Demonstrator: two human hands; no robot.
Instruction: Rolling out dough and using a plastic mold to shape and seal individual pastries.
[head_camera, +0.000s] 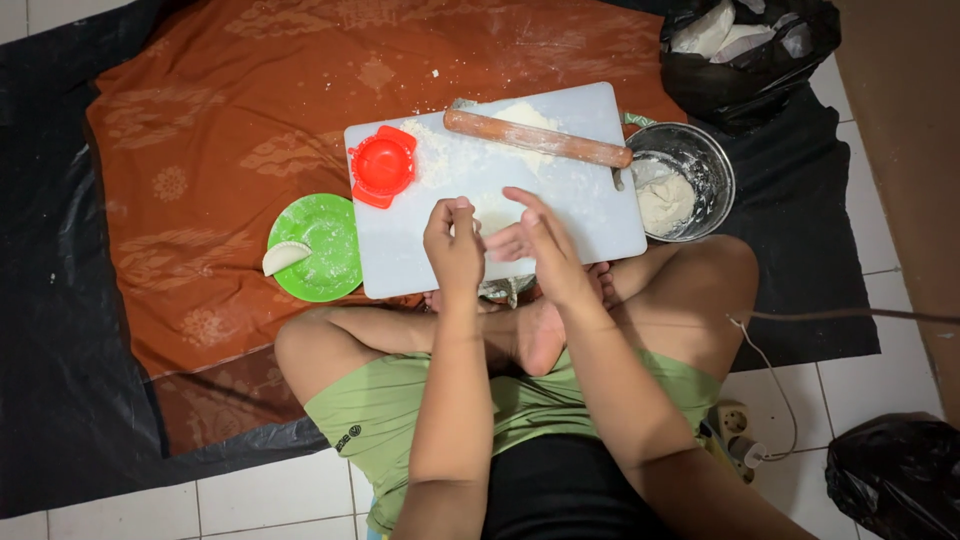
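The person sits cross-legged on the floor, both hands over the near edge of the white cutting board (590, 215). The left hand (453, 245) is curled closed around a small piece of dough (464, 213); the right hand (540, 243) is open beside it, fingers spread. A rolling pin (537, 138) lies along the far edge, a red dumpling press (382, 165) at the far left corner

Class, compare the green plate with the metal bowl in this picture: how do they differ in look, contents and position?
The green plate is flat plastic left of the cutting board; the metal bowl is deep and shiny on the board's right. The plate carries a folded dumpling; the bowl holds a lump of dough. Both are round and floury.
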